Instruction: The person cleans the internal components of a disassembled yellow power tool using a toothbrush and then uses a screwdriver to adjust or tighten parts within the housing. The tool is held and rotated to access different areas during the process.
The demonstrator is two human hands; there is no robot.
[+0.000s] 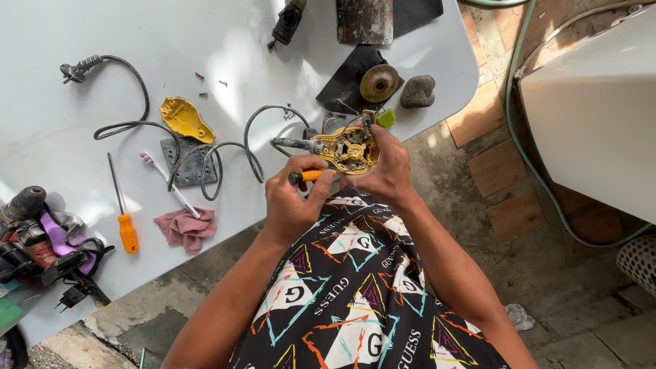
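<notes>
The person stands at the edge of the white bench [82, 34], both hands raised over its near rim. The right hand [389, 167] is clasped around an opened yellow tool housing [352, 149], its innards facing up; the housing's long axis runs roughly left to right, with the black cord [253, 137] leaving its left end and looping across the bench. The left hand [290, 201] is clenched on a small screwdriver [305, 176] with an orange handle, lying almost level, its working end pointing right toward the housing. A loose yellow cover [184, 119] lies on the bench to the left, near a second orange-handled screwdriver [123, 205] and a pink rag [186, 229].
</notes>
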